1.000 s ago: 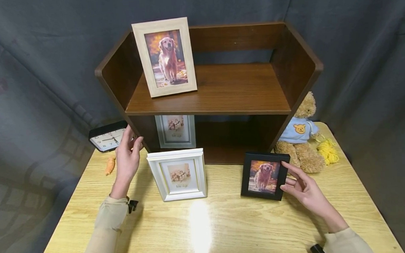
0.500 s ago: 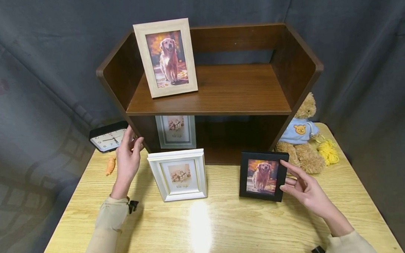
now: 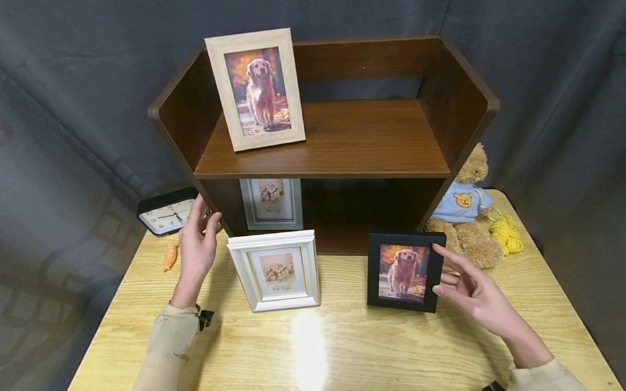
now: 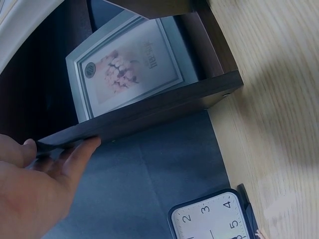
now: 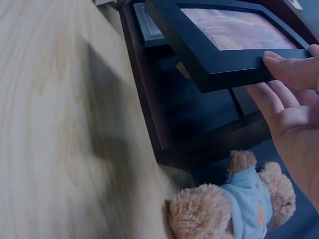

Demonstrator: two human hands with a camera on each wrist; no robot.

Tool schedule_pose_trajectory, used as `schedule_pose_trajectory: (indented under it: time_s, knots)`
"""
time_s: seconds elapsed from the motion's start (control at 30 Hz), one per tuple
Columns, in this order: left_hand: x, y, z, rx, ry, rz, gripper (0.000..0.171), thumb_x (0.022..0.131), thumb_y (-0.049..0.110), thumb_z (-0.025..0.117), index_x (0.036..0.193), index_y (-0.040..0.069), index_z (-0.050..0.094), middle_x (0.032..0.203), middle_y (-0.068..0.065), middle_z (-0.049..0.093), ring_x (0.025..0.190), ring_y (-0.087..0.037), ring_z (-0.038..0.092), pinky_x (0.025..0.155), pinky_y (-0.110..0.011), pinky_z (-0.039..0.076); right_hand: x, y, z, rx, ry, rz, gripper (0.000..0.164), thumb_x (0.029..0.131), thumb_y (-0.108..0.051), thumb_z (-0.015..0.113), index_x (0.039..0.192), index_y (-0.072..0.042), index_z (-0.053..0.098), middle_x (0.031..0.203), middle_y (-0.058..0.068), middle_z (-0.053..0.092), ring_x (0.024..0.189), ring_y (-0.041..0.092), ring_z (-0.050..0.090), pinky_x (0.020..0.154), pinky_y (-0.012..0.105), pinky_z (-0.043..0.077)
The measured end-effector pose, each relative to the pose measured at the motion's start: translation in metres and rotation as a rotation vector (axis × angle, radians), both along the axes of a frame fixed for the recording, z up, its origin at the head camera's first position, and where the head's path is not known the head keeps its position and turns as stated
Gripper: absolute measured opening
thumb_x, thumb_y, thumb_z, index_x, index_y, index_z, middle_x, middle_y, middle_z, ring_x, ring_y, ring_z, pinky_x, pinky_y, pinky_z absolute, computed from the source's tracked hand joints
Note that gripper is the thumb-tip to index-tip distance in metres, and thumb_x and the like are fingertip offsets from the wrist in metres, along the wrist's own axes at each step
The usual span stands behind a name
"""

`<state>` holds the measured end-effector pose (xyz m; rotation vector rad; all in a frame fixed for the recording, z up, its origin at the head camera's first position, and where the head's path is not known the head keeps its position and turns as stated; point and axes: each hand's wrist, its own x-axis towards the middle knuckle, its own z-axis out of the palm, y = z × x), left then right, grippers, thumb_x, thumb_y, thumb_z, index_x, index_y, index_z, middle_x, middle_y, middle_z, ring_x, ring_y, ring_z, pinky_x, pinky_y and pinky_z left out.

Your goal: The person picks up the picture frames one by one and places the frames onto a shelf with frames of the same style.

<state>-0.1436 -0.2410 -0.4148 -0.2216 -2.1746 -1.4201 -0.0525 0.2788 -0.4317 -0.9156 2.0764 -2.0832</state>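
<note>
My right hand [image 3: 474, 296] pinches a black photo frame [image 3: 375, 274] by its right edge, thumb on the front and fingers behind. A dog picture faces me from it. The right wrist view shows this black frame [image 5: 219, 69] raised off the table, its shadow falling on the wood. With my left hand [image 3: 198, 245] I grip the left side panel of a dark brown shelf [image 3: 373, 141]. In the left wrist view the thumb and fingers of the left hand [image 4: 45, 184] lie on opposite faces of that panel. A white photo frame [image 3: 283, 303] stands on the table between my hands.
A light wood frame [image 3: 264, 142] with a dog photo stands on the upper shelf, a grey-green frame [image 3: 272, 223] below. A clock [image 3: 161, 221] and an orange braided object [image 3: 171, 256] lie left. To the right are a teddy bear [image 3: 465, 201] and yellow yarn [image 3: 507, 235].
The black photo frame has shifted slightly left and turned a little in my right hand. My left hand keeps its place on the shelf panel.
</note>
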Motion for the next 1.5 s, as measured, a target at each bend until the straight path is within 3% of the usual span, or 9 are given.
schedule_pose_trajectory:
  time_s: [0.27, 0.57, 0.77, 0.97, 1.5]
  knots:
    - [0.0, 0.0, -0.001, -0.01, 0.009, 0.009, 0.059, 0.107, -0.009, 0.056, 0.163, 0.008, 0.046, 0.153, -0.025, 0.055, 0.117, -0.05, 0.066, 0.085, -0.011, 0.056, -0.001, -0.004, 0.012, 0.02, 0.015, -0.008, 0.086, 0.088, 0.04, 0.048, 0.165, 0.007, 0.028, 0.167, -0.008, 0.043, 0.131, 0.011, 0.062, 0.097, 0.024, 0.057]
    - [-0.001, -0.001, -0.002, -0.014, 0.033, 0.003, 0.059, 0.106, -0.009, 0.057, 0.162, 0.007, 0.047, 0.152, -0.026, 0.056, 0.114, -0.049, 0.067, 0.085, -0.011, 0.056, -0.001, -0.006, 0.021, 0.058, 0.007, -0.018, 0.084, 0.096, 0.028, 0.057, 0.169, 0.002, 0.024, 0.163, -0.008, 0.048, 0.129, 0.012, 0.064, 0.095, 0.023, 0.058]
    - [-0.001, 0.0, -0.002, -0.019, 0.039, 0.01, 0.059, 0.106, -0.01, 0.058, 0.162, 0.007, 0.047, 0.151, -0.027, 0.057, 0.112, -0.051, 0.068, 0.084, -0.011, 0.057, -0.001, -0.007, 0.023, 0.037, 0.01, -0.005, 0.085, 0.095, 0.03, 0.055, 0.169, 0.002, 0.022, 0.163, -0.006, 0.048, 0.13, 0.013, 0.064, 0.096, 0.024, 0.058]
    - [0.0, -0.001, -0.002, -0.026, 0.033, 0.017, 0.059, 0.106, -0.009, 0.058, 0.162, 0.007, 0.048, 0.15, -0.026, 0.058, 0.112, -0.049, 0.068, 0.083, -0.012, 0.057, -0.001, -0.008, 0.024, 0.016, 0.008, 0.0, 0.081, 0.1, 0.018, 0.062, 0.169, 0.002, 0.022, 0.162, -0.005, 0.049, 0.129, 0.013, 0.064, 0.095, 0.024, 0.058]
    - [0.001, 0.0, -0.001, -0.02, 0.031, 0.013, 0.059, 0.106, -0.009, 0.057, 0.162, 0.008, 0.048, 0.15, -0.026, 0.058, 0.111, -0.051, 0.069, 0.081, -0.012, 0.057, -0.001, -0.011, 0.03, 0.041, -0.003, -0.045, 0.086, 0.096, 0.024, 0.061, 0.17, 0.0, 0.023, 0.162, -0.009, 0.048, 0.129, 0.011, 0.064, 0.094, 0.023, 0.059]
